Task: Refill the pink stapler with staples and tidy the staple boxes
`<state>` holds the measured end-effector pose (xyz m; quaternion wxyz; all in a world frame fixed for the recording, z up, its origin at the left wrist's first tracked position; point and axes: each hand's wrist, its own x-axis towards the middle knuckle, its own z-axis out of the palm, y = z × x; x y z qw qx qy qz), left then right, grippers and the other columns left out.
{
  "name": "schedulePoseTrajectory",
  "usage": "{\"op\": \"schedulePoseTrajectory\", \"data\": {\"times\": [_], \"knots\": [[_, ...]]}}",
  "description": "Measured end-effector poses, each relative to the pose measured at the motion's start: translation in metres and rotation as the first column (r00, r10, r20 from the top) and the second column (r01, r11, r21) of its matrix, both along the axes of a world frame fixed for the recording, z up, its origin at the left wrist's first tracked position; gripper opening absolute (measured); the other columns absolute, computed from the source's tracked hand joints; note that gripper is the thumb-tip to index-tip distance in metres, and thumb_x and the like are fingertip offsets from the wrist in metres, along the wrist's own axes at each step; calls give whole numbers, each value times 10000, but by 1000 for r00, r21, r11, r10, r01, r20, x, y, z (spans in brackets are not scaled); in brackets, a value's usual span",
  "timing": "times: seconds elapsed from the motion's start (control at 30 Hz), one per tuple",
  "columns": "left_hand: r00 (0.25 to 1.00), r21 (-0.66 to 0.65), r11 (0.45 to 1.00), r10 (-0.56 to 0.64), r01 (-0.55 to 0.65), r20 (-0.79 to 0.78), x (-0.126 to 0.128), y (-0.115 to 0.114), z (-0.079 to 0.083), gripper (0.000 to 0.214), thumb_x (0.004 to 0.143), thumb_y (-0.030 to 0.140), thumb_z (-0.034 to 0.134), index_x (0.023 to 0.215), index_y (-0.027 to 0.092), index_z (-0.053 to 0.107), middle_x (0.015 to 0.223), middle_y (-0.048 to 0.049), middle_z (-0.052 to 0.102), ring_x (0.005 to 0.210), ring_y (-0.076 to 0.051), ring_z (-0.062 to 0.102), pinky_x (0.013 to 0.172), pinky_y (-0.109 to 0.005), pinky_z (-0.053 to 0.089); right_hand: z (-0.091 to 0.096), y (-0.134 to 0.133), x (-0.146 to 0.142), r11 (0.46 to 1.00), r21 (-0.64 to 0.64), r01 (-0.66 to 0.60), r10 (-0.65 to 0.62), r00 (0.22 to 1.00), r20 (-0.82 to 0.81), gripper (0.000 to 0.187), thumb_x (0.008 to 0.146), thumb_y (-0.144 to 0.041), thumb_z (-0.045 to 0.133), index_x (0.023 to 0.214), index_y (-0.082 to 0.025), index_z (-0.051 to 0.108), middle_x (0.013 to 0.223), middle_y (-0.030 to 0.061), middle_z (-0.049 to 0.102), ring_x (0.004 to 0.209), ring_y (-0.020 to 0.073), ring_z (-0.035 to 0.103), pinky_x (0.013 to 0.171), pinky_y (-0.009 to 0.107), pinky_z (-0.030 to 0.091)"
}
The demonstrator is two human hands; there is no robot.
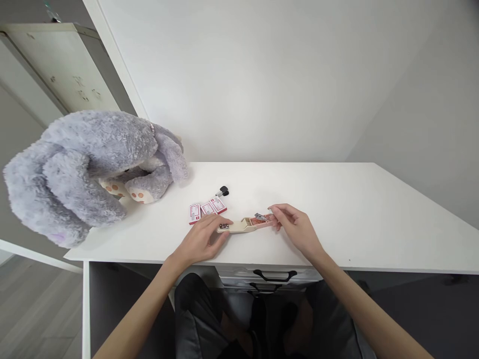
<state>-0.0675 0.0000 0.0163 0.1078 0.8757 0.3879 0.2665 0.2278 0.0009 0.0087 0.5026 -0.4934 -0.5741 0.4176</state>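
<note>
On the white desk lies a long, narrow cream case, opened out, with a pink section at its right end. A small silver metal piece sits tilted over the pink section. My left hand grips the case's left end between thumb and fingers, beside a dark patterned patch. At the pink end, my right hand has its fingers pinched together; what lies between them is too small to make out. Several red-and-white small boxes rest just beyond my left hand.
Behind the small boxes lies a black-and-silver item, perhaps a clip. A large grey-lilac plush toy occupies the desk's left end. Black-handled drawers are under the front edge. A wall rises behind the desk.
</note>
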Motion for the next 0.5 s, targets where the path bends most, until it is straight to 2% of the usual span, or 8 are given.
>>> {"op": "schedulePoseTrajectory", "data": {"times": [0.17, 0.3, 0.5], "knots": [[1000, -36, 999, 9, -9, 3, -1, 0, 1, 232, 1032, 334, 541, 1213, 234, 647, 1105, -86, 725, 1000, -246, 683, 927, -419, 538, 1, 5, 4, 998, -56, -42, 43, 999, 13, 465, 904, -608, 693, 1133, -206, 744, 963, 74, 797, 773, 202, 694, 829, 384, 582], [1000, -48, 999, 13, -13, 5, -1, 1, 0, 239, 1033, 348, 542, 1216, 234, 645, 1128, -91, 725, 1023, -251, 683, 937, -423, 542, 1, 5, 6, 998, -46, -47, 48, 998, 27, 433, 887, -592, 714, 1098, -215, 729, 957, 72, 795, 861, 230, 733, 848, 387, 587], [1000, -75, 997, 13, -14, -11, -1, 1, -2, 237, 1041, 351, 534, 1222, 239, 640, 1138, -89, 715, 1022, -251, 673, 905, -404, 544, 4, 5, 6, 996, -11, -85, 86, 992, 90, 351, 909, -547, 695, 1049, -226, 725, 907, 55, 794, 848, 233, 740, 837, 388, 575]]}}
